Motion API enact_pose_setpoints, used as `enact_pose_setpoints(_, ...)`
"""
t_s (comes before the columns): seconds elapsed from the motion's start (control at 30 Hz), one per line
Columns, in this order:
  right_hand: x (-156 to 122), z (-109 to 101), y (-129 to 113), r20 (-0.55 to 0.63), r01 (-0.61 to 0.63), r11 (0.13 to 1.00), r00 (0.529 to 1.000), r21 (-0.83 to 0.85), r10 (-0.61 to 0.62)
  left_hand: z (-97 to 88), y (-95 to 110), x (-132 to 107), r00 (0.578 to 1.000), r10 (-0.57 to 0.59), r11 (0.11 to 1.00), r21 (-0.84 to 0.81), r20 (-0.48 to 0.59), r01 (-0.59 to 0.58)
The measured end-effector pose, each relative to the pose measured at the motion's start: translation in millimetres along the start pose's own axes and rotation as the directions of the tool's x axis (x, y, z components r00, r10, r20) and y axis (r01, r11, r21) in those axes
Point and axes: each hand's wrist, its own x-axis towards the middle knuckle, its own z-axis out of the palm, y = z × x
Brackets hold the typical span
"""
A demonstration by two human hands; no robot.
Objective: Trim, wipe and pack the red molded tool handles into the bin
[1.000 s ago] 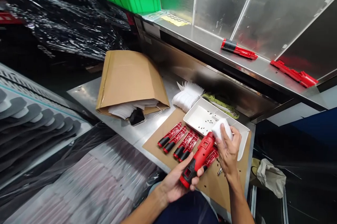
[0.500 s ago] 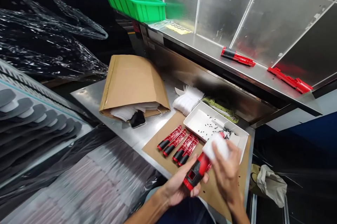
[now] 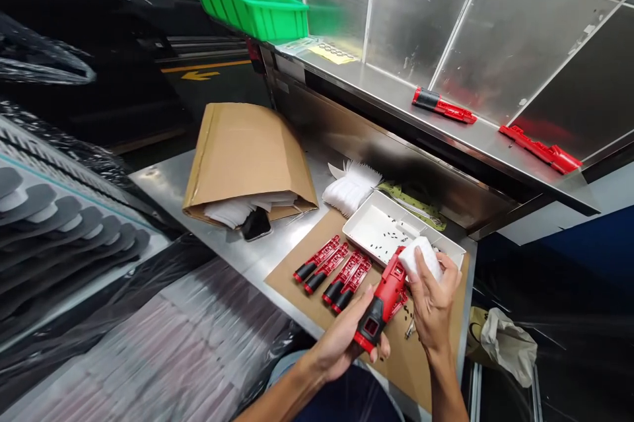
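Left hand [image 3: 339, 339] grips one red tool housing [image 3: 382, 303], right hand [image 3: 433, 303] one white pad [image 3: 421, 258]; four red housing parts [image 3: 341, 279] lie alongside.

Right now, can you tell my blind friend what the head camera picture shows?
The left hand grips a red-and-black plastic power-tool body while the right hand presses a white pad against it. Red-and-black plastic tool halves lie on brown cardboard beside a shallow white tray.
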Motion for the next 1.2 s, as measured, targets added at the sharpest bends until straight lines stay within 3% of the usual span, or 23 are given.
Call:
enact_pose_setpoints(0.07, 0.0, -0.4, -0.5, 0.035, 0.007, 1.000, 0.999, 0.012, -0.007, 1.1, 0.2, 0.4, 0.999, 0.039, 0.999, 0.012, -0.015, -0.039)
enact_pose_setpoints(0.17, 1.5, -1.0, 0.3, 0.100, 0.124, 0.992, 0.987, 0.024, -0.125, 0.7, -2.1, 3.8, 0.991, 0.125, 0.991, 0.056, -0.046, -0.123)
enact_pose_setpoints(0.3, 7.2, 2.4, 8.3, -0.071, 0.051, 0.997, 0.996, -0.062, -0.055, -3.4, -7.6, 11.7, 0.975, 0.222, 0.961, 0.171, 0.001, -0.219)
enact_pose_setpoints(0.37, 5.3, 3.3, 9.1, -0.039, 0.057, 0.997, 0.998, -0.058, -0.059, -5.8, -8.0, 12.8, 0.967, 0.254, 0.940, 0.235, -0.002, -0.247)
enact_pose_setpoints(0.47, 2.2, 0.8, 8.9, 0.081, 0.153, 0.988, 0.985, -0.038, -0.149, -7.8, -4.8, 7.9, 0.964, 0.265, 0.915, 0.321, -0.016, -0.246)
enact_pose_setpoints(0.6, 12.7, -7.3, 17.2, -0.019, 0.112, 0.983, 0.993, -0.145, -0.116, -7.0, 0.9, -1.6, 0.965, 0.262, 0.872, 0.424, 0.019, -0.245)
enact_pose_setpoints(0.77, 18.4, -17.8, 23.0, 0.116, 0.243, 0.964, 0.966, -0.106, -0.231, -9.0, 6.6, -2.7, 0.972, 0.233, 0.871, 0.439, 0.023, -0.219)
enact_pose_setpoints(0.9, 17.8, -24.0, 23.6, 0.067, 0.183, 0.965, 0.983, -0.190, -0.174, -9.6, 9.9, -2.4, 0.972, 0.229, 0.859, 0.461, 0.043, -0.223)
enact_pose_setpoints(1.0, 17.8, -26.2, 21.7, 0.130, 0.232, 0.961, 0.968, -0.151, -0.214, -6.6, 12.4, -5.6, 0.964, 0.267, 0.820, 0.522, 0.018, -0.237)
enact_pose_setpoints(1.1, 17.7, -25.6, 20.4, 0.097, 0.203, 0.965, 0.977, -0.167, -0.189, -3.4, 15.7, -8.9, 0.946, 0.325, 0.754, 0.601, 0.009, -0.265)
enact_pose_setpoints(1.2, 17.3, -23.8, 23.6, 0.111, 0.197, 0.969, 0.977, -0.148, -0.181, -4.4, 19.1, -9.8, 0.935, 0.354, 0.758, 0.583, 0.010, -0.293)
